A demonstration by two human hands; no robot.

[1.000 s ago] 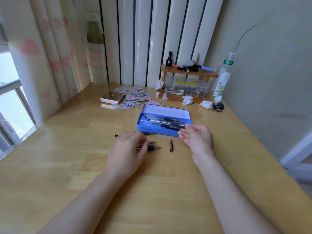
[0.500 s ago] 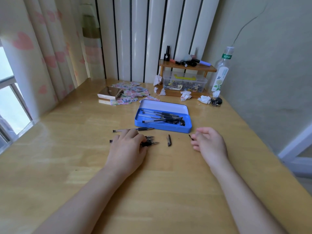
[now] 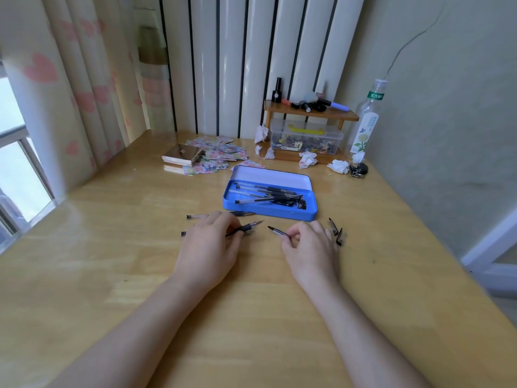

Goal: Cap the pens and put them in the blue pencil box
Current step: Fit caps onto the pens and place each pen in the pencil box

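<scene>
The blue pencil box (image 3: 268, 212) lies open on the wooden table, with several capped pens (image 3: 265, 193) inside. My left hand (image 3: 208, 247) grips an uncapped pen (image 3: 246, 227) with its tip pointing right. My right hand (image 3: 310, 247) pinches a black cap (image 3: 277, 232) between thumb and fingers, its open end facing the pen tip a short gap away. Another uncapped pen (image 3: 242, 213) lies just in front of the box, partly hidden behind my left hand. Two loose caps (image 3: 335, 231) lie to the right of my right hand.
Behind the box are a metal case (image 3: 181, 155) on scattered floral cards, crumpled tissues (image 3: 307, 159), a small wooden shelf (image 3: 310, 113) over a clear storage box, and a plastic bottle (image 3: 366, 121). The wall runs along the table's right edge, a window at left.
My right hand drew back from the box and picked up the cap that lay on the table. My left hand lifted one pen off the table by its barrel.
</scene>
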